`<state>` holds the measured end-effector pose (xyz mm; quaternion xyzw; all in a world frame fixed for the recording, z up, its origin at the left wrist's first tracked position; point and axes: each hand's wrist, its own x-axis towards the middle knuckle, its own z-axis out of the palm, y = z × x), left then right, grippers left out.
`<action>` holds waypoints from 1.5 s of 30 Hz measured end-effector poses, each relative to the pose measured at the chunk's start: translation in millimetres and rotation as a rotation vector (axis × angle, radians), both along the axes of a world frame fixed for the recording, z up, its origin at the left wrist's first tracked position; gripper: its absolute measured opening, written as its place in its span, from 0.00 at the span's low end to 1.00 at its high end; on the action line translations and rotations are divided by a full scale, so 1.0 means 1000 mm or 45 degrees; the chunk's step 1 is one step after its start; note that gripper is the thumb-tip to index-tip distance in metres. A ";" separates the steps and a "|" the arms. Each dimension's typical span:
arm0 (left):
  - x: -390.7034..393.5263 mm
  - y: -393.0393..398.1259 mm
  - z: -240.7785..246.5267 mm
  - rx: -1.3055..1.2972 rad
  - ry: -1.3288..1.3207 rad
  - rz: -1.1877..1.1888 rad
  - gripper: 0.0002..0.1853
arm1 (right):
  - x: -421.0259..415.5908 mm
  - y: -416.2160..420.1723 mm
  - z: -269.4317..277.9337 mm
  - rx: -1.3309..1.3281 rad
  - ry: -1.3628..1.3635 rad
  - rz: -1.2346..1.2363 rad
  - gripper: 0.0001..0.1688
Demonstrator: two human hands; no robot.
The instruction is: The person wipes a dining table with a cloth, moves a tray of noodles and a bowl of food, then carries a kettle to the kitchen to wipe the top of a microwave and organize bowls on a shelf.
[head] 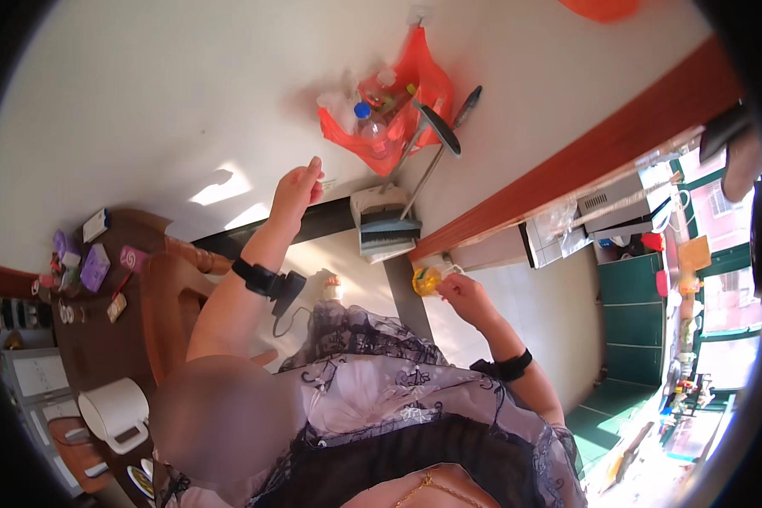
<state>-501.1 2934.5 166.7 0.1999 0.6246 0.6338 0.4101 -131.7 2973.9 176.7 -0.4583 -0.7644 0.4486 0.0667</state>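
My left hand (300,190) is raised before the pale wall, below and left of a red plastic bag (428,70). Its fingers are curled with the thumb up, and nothing shows in it. The bag hangs from a wall hook (419,14) and holds several clear plastic bottles; one bottle (373,127) has a blue cap. Lower and to the right, my right hand (467,297) grips a see-through yellow bottle (426,281) with a green patch on it. The fingers hide part of this bottle. Black bands circle both forearms.
A broom (390,236) and dustpan (359,206) stand in the corner under the bag. At left are a wooden chair (159,311) and a dark table (82,343) bearing a white mug (111,409). A reddish wooden door frame (578,159) runs along the right.
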 end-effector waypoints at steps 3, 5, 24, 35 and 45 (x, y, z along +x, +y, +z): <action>-0.042 0.062 -0.004 -0.161 0.125 0.002 0.31 | -0.073 0.040 0.016 0.208 0.029 0.194 0.12; -0.066 0.099 -0.012 -0.310 0.159 -0.034 0.31 | -0.121 0.061 0.026 0.316 0.079 0.274 0.10; -0.073 0.083 -0.060 0.117 -0.265 -0.383 0.13 | -0.335 0.177 -0.018 1.514 -0.293 0.339 0.24; -0.097 0.084 -0.076 0.096 -0.502 -0.339 0.08 | -0.259 0.206 0.051 -0.376 1.216 -0.246 0.25; -0.106 0.090 -0.065 -0.027 0.046 -0.052 0.14 | -0.202 0.169 0.049 -0.738 1.280 -0.482 0.24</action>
